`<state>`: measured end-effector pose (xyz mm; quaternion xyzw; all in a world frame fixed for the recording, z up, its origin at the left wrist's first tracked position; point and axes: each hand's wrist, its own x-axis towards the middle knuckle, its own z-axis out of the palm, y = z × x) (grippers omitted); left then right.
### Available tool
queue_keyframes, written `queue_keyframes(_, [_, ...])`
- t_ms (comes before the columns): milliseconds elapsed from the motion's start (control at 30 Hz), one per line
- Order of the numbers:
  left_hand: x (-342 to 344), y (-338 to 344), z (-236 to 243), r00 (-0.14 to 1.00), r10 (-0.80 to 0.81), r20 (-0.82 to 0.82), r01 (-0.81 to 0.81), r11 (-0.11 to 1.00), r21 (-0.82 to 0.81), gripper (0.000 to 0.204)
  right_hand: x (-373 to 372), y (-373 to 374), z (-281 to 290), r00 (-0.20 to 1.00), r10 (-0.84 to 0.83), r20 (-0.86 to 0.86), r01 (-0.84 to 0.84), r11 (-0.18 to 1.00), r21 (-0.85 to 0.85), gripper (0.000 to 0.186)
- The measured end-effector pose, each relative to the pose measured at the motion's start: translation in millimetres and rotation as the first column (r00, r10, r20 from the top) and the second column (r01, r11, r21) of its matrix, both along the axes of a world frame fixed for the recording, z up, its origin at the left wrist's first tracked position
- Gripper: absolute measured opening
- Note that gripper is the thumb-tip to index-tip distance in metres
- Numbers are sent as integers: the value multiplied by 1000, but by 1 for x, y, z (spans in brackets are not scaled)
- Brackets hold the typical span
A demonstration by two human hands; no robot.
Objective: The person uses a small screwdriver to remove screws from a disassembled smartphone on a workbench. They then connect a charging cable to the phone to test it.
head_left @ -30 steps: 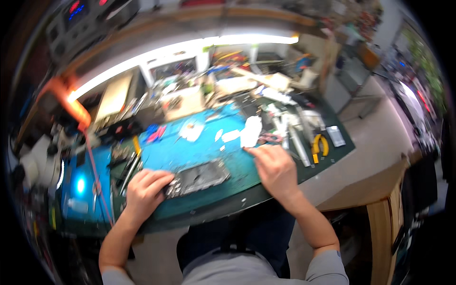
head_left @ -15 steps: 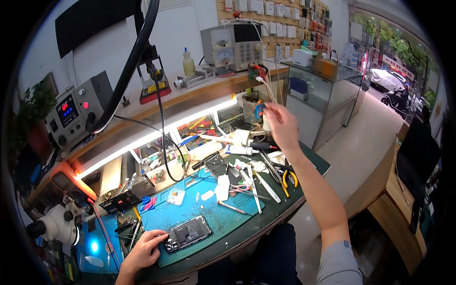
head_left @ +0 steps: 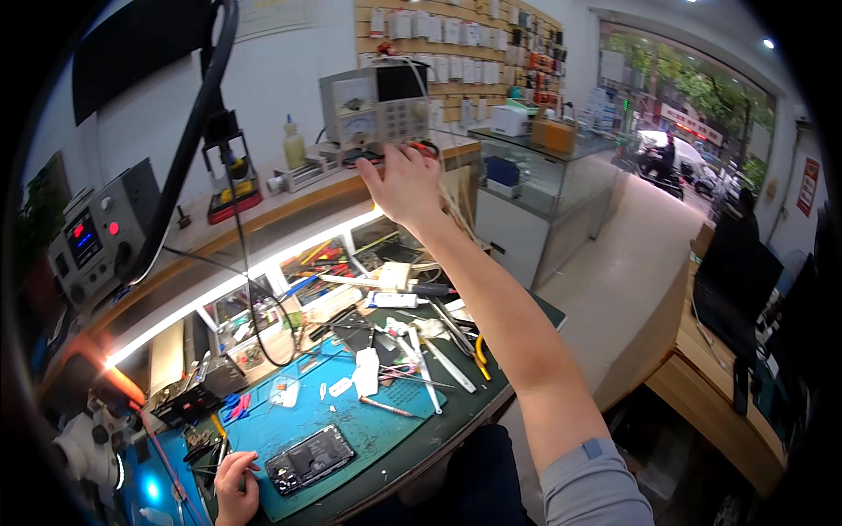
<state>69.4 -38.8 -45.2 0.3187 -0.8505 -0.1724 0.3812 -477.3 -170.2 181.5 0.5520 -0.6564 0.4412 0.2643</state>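
An opened smartphone (head_left: 309, 458), its dark insides and battery showing, lies on the blue work mat (head_left: 263, 430). Just left of it rests my left hand (head_left: 235, 491), fingers loosely bent and holding nothing. My right arm stretches far forward to the shelf, where my right hand (head_left: 405, 184) hovers at the front of the bench power supply (head_left: 358, 110). Its thumb and fingers are apart. A flat dark object (head_left: 361, 159) lies by the fingertips; whether they touch it I cannot tell.
Tweezers, a screwdriver (head_left: 386, 407), white paper pieces and yellow-handled pliers (head_left: 481, 351) clutter the bench's right side. A black cable (head_left: 250, 298) hangs over the mat. A microscope (head_left: 88, 451) stands at lower left, a control unit (head_left: 96, 232) above it. A glass display case (head_left: 548, 184) stands beyond.
My right hand has gone from the bin beside a small blue item up and left to the power supply, its fingers spreading. My left hand has drawn off the phone's edge. The view has shifted.
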Motion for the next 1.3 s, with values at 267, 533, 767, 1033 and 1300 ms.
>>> queue_keyframes(267, [4,-6,-6,996,61,-65,-62,998,-3,54,-10,5,30,957,9,291,-26,998,57,85])
queue_keyframes(533, [2,-8,-3,996,69,-51,-68,998,18,55,-7,1,34,898,81,432,-96,995,13,74])
queue_keyframes(767, [17,-16,-13,986,120,-116,-122,992,-11,50,-44,39,-100,944,-123,307,203,949,-243,37])
queue_keyframes(1033, [29,-21,-15,979,140,-151,-159,980,-124,47,-236,191,-221,781,-570,256,513,819,259,23])
queue_keyframes(1300, [12,43,20,999,-22,-30,15,976,-216,39,-253,362,-246,740,-670,60,293,401,868,58])
